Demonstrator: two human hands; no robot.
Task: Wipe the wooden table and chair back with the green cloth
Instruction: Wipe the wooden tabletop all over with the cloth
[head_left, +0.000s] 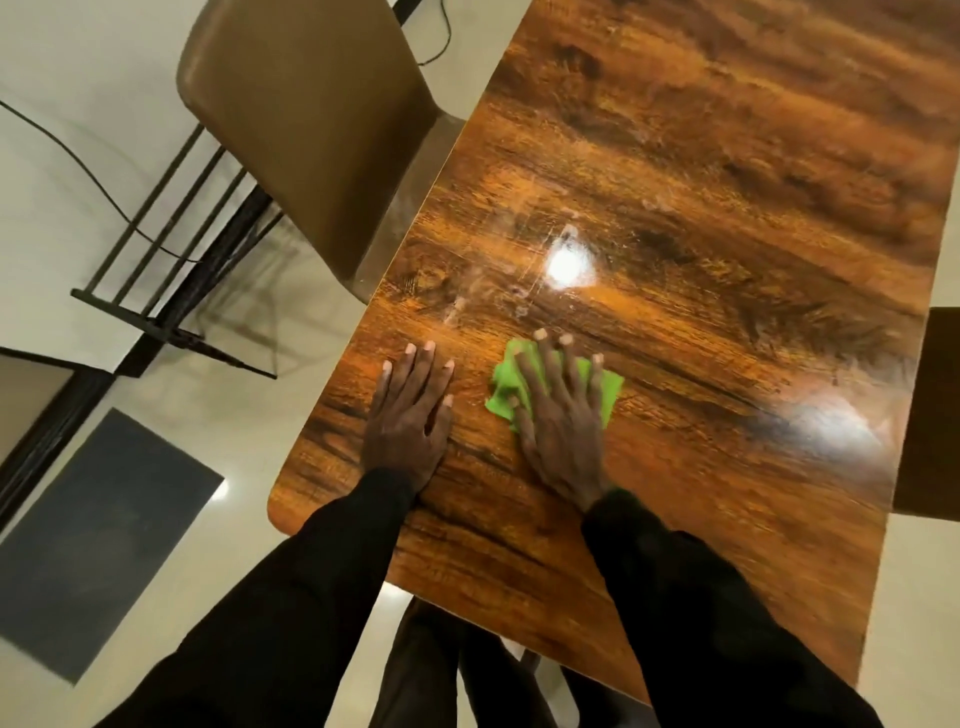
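Head view: right hand (563, 415) flat, fingers spread, on green cloth (608, 395)

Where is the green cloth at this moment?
The green cloth lies on the glossy wooden table, pressed flat under the right hand, just right of the bare left hand.

Left grip (410, 415): palm down, flat on counter (675, 156) near its left edge, fingers straight and close together, thumb alongside, nothing held. Right grip (563, 415): palm down just beside left, fingers spread wide, pressing flat on green cloth (501, 384), not curled round it. Both forearms in black sleeves, reaching in from near edge, roughly parallel, wrists straight and low over counter.
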